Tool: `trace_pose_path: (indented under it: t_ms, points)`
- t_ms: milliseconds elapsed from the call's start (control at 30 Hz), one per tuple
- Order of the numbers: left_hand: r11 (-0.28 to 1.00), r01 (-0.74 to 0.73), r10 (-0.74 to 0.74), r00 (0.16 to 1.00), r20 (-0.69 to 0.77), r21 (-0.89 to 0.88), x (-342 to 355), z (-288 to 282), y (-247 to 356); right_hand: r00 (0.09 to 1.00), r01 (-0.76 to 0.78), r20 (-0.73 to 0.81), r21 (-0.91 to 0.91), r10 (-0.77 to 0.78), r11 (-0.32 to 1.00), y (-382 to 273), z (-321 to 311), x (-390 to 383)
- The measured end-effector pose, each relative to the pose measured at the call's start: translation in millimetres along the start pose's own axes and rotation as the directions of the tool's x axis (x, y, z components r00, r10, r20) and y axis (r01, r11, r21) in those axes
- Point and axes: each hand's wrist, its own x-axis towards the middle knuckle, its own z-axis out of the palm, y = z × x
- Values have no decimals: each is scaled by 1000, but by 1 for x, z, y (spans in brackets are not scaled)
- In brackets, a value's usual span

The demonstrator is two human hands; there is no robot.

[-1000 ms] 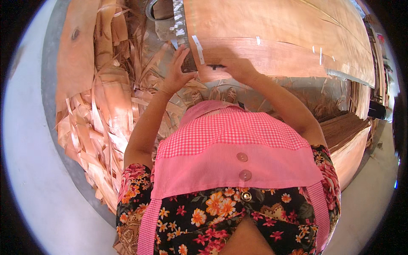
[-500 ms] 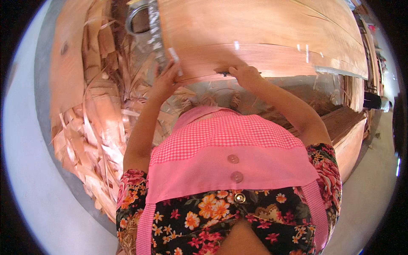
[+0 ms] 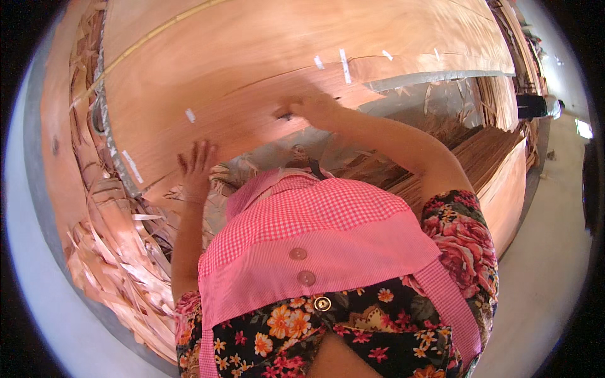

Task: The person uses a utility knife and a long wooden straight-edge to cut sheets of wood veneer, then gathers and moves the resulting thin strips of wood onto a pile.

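A wide, thin sheet of wood veneer (image 3: 252, 75) lies before me, with short white tape strips (image 3: 190, 115) stuck on it. My left hand (image 3: 198, 164) is at the sheet's near edge, fingers spread, holding nothing; I cannot tell whether it touches the wood. Over the veneer near the same edge, my right hand (image 3: 315, 108) is closed around a small dark tool (image 3: 285, 116). Most of that tool is hidden by the fingers, so its kind does not show.
Torn veneer scraps (image 3: 113, 233) are heaped at left. A stack of veneer sheets (image 3: 466, 160) lies at right, near the sheet's edge. One long yellowish strip (image 3: 151, 36) crosses the far left of the sheet. A person in dark clothing (image 3: 531, 106) is far right.
Both hands have moved rightward along the sheet's near edge. My left hand has left the taped corner and its fingers have spread. The whole view has turned, showing more of the sheet.
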Motion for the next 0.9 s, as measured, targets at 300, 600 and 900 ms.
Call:
trace_pose_path:
  t_ms: [300,600,900]
  points:
    - [998,60,-60,997,51,-12,-19,-2,-12,962,-244,29,-364,273,899,188,-56,-149]
    - [807,444,-505,174,845,390,-211,40,-67,536,-844,-472,-317,700,432,205,-100,-244]
    - [737,628,-376,689,620,-250,-198,72,-82,888,-52,-458,-42,27,998,-85,44,93]
